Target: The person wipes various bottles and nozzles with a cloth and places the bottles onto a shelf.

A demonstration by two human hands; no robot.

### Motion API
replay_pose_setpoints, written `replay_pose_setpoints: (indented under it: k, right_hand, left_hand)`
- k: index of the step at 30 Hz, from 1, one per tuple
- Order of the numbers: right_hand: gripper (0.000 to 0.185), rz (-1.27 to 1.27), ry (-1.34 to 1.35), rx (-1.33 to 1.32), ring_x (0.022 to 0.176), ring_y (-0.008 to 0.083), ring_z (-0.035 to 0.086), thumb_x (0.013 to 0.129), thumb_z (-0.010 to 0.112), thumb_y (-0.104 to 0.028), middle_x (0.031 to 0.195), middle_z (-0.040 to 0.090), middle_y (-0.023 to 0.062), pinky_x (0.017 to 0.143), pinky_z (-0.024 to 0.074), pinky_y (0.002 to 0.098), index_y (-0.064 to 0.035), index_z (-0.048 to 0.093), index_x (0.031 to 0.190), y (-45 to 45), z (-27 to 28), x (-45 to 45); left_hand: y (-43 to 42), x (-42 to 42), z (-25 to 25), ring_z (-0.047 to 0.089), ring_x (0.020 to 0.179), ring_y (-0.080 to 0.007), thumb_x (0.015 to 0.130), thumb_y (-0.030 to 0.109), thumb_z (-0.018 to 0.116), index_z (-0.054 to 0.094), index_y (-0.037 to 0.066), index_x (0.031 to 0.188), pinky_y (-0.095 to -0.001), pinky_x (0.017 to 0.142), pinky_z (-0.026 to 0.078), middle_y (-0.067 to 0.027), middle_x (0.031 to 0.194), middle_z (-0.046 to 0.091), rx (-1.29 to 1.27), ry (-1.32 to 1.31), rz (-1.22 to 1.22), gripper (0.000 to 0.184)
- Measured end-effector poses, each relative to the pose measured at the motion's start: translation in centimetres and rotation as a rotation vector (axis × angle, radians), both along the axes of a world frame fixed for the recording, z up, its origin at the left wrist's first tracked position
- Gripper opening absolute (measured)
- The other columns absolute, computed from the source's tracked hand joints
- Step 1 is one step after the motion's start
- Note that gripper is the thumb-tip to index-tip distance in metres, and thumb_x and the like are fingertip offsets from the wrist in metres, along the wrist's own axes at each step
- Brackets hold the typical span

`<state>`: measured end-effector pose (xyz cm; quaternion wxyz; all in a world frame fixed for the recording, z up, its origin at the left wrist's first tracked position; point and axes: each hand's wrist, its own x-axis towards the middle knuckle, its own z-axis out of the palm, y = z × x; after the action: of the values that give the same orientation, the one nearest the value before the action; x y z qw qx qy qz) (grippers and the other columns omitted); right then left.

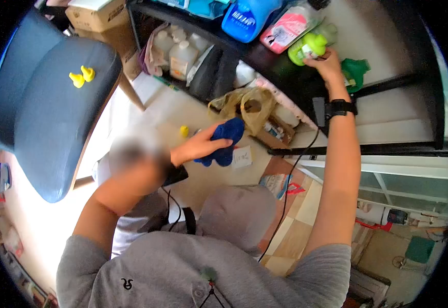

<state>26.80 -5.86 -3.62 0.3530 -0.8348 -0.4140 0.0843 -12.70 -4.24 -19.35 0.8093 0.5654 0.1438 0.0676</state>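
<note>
My left hand (199, 147) is closed around a bunched dark blue cloth (225, 143), thumb on top, in front of my body. My right hand (329, 65) reaches to the shelf top, its fingers on a lime-green bottle (306, 49); part of its grip is hidden behind the bottle. Beside that bottle lie a pink-labelled clear bottle (289, 28) and a blue detergent bottle (248, 19). A crumpled green item (355, 73) lies just right of my right wrist.
On the left, a dark blue chair (64, 108) holds yellow caps (82, 76). Another yellow piece (184, 131) is on the floor. The black shelf (265, 64) has white jugs (183, 57) below, near a yellowish plastic bag (249, 105). A black cable (289, 187) hangs by my right arm.
</note>
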Motion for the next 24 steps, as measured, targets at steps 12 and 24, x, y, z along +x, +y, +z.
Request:
replay_pose_setpoints:
  k: [12,24]
  right_hand:
    - [0.043,0.344,0.582,0.331,0.079,0.0111,0.059,0.077,0.075,-0.01,0.101,0.061,0.0047,0.07,0.0484,0.0237,-0.0021,0.053,0.114,-6.9,-6.3,-25.8]
    - [0.024,0.27,0.33,0.188,0.058,0.008,0.047,0.081,0.072,-0.014,0.072,0.054,0.0017,0.052,0.0387,0.0227,-0.001,0.054,0.09,-7.3,-9.6,-26.0]
  left_hand:
    - [4.3,-1.5,9.1,0.052,0.085,-0.0075,0.098,0.029,0.05,0.05,0.006,0.116,-0.0231,0.075,0.042,-0.0014,0.096,0.057,0.442,-0.087,0.169,0.03]
    - [4.8,-2.2,9.7,0.057,0.089,-0.01,0.076,0.007,0.077,0.055,0.005,0.106,-0.0245,0.078,0.047,-0.0031,0.098,0.06,0.834,0.006,0.426,0.037]
